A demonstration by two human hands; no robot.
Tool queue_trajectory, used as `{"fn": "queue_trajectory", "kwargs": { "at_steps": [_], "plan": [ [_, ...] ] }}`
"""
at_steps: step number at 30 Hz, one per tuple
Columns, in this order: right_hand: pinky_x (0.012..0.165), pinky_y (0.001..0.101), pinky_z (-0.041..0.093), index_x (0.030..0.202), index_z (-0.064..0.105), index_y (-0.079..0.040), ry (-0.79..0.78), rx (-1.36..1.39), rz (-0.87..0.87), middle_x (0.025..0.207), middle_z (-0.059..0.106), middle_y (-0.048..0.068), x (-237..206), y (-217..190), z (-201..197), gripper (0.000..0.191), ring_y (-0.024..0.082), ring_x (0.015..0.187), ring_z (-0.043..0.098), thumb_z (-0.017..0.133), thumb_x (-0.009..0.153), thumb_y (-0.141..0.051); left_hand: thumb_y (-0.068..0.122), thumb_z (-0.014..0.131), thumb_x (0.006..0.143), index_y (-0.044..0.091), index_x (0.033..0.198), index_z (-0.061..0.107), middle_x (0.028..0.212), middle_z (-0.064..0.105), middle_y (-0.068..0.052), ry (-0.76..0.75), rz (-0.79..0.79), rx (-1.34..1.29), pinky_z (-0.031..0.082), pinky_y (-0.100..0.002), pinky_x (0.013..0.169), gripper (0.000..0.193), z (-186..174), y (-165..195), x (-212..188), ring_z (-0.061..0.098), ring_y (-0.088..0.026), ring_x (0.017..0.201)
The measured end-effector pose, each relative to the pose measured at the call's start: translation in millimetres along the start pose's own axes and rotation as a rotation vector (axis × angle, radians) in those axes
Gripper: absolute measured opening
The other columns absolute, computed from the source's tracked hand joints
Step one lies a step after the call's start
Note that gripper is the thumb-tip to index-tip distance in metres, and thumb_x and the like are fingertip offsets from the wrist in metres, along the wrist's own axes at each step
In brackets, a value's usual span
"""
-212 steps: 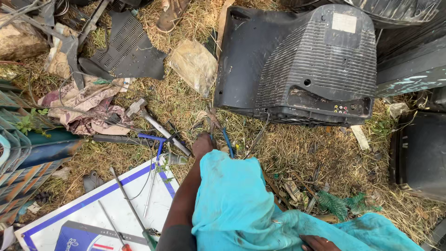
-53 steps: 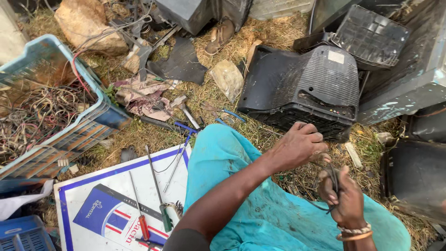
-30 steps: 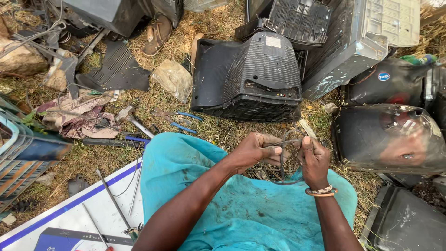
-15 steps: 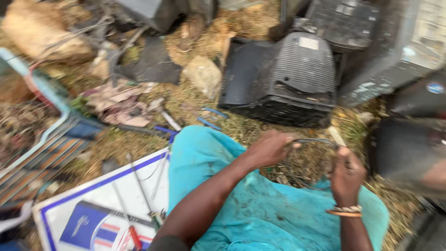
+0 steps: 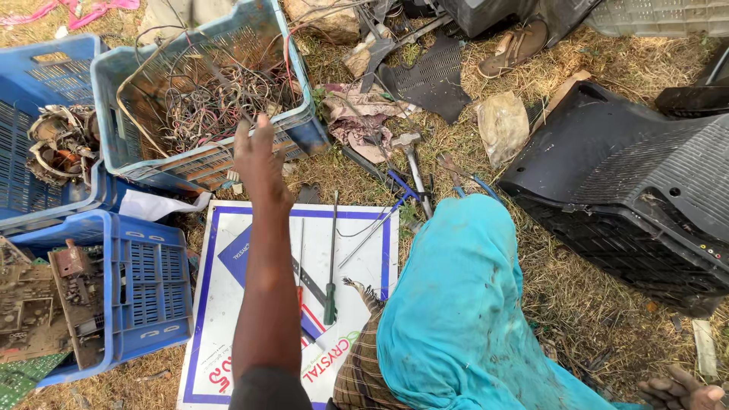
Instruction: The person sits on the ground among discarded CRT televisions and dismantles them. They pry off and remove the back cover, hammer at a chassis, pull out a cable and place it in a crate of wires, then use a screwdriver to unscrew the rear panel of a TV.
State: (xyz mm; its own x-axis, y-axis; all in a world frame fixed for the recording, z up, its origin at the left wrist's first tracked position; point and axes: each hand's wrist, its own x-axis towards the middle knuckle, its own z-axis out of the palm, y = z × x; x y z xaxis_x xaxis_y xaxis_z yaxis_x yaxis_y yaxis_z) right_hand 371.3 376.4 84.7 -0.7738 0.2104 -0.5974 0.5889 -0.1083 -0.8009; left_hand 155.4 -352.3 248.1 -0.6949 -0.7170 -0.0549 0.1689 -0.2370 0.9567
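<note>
The left hand [image 5: 258, 156] was stretched out toward the upper left of the frame, fingers spread wide and holding nothing, hovering at the near rim of the tilted blue plastic crate [image 5: 300, 121] heaped with tangled thin wires [image 5: 205, 102]. The wires looked light, springy and snarled together, so I judged they would drag neighbours along when lifted and were best gathered as a loose bunch rather than by one strand. The right hand [image 5: 680, 391] rested low in the bottom right corner on dry grass, fingers loosely curled and seemingly empty. Between them lay a white signboard with a blue border [image 5: 228, 319] carrying a long green-handled screwdriver [image 5: 331, 266]. A black ribbed plastic television shell [image 5: 645, 190] sat at the right.
</note>
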Motion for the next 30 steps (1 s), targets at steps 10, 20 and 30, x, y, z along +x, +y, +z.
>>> {"fn": "queue_trajectory", "kwargs": {
  "at_steps": [10,20,30],
  "plan": [
    [0.073,0.0340,0.055,0.119,0.067,0.005,0.423,0.191,-0.470,0.093,0.068,0.010,-85,-18,118,0.037,0.021,0.082,0.066,0.060,0.116,-0.030,0.014,0.070,0.096,0.003,0.129,0.066,0.116,0.072,-0.004,-0.331,-0.259,0.091,0.053,-0.029,0.089,0.035,11,-105,-119,0.065,-0.013,0.103],
    [0.072,0.0310,0.057,0.113,0.072,0.002,0.527,0.130,-0.368,0.086,0.070,0.006,-89,-15,112,0.035,0.016,0.078,0.068,0.056,0.108,-0.029,0.032,0.069,0.096,0.007,0.119,0.071,0.113,0.078,-0.013,-1.307,0.297,0.514,0.059,-0.036,0.089,0.034,259,-20,-209,0.077,-0.024,0.101],
    [0.096,0.0515,0.050,0.137,0.064,-0.011,0.642,-1.001,-0.334,0.139,0.060,0.017,15,-125,108,0.049,0.033,0.119,0.062,0.070,0.096,-0.038,0.016,0.070,0.089,-0.003,0.121,0.067,0.128,0.065,-0.022,-1.601,0.774,1.067,0.049,-0.052,0.102,0.038,327,-214,-309,0.060,-0.037,0.122]
  ]
}}
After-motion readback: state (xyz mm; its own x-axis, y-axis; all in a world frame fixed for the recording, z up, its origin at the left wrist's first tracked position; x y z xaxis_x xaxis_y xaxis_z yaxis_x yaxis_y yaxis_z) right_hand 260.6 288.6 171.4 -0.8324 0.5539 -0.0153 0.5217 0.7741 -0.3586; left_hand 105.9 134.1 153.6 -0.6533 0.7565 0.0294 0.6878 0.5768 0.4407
